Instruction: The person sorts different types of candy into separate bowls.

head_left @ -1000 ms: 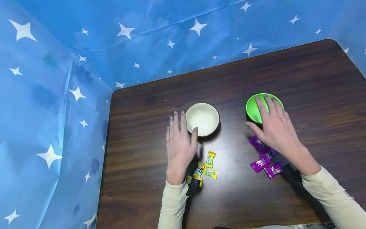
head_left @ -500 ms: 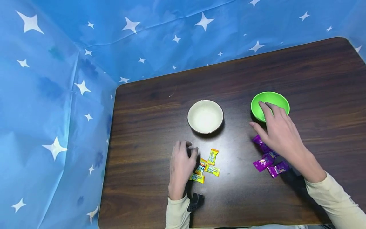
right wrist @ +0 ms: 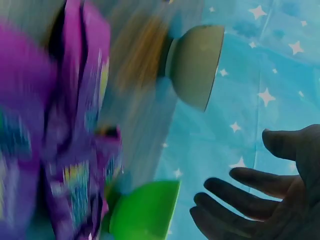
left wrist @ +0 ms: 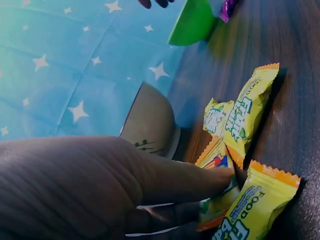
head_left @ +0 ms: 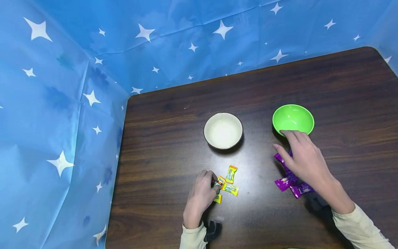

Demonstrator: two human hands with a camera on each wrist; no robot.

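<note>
My left hand [head_left: 201,192] is down at the yellow wrapped candies, its thumb and fingers pinching one yellow candy [left wrist: 216,206] with a red logo. Other yellow candies lie close by: one candy [head_left: 231,174] farther back, another candy [head_left: 231,189] to the right, and a third candy [left wrist: 260,200] beside the thumb. My right hand [head_left: 306,160] hovers with spread, slightly bent fingers over several purple wrapped candies [head_left: 283,184], which it partly covers. Its fingertips come near the front rim of the green bowl [head_left: 293,117]. Nothing is held in it.
A cream bowl [head_left: 223,130] stands behind the yellow candies, left of the green bowl. Everything sits on a dark wooden table [head_left: 155,148]. A blue star-patterned cloth [head_left: 174,38] hangs along the back and left edges.
My left hand has come back from beside the cream bowl to the yellow candies and closed on one. My right hand has drawn back from over the green bowl toward the purple candies.
</note>
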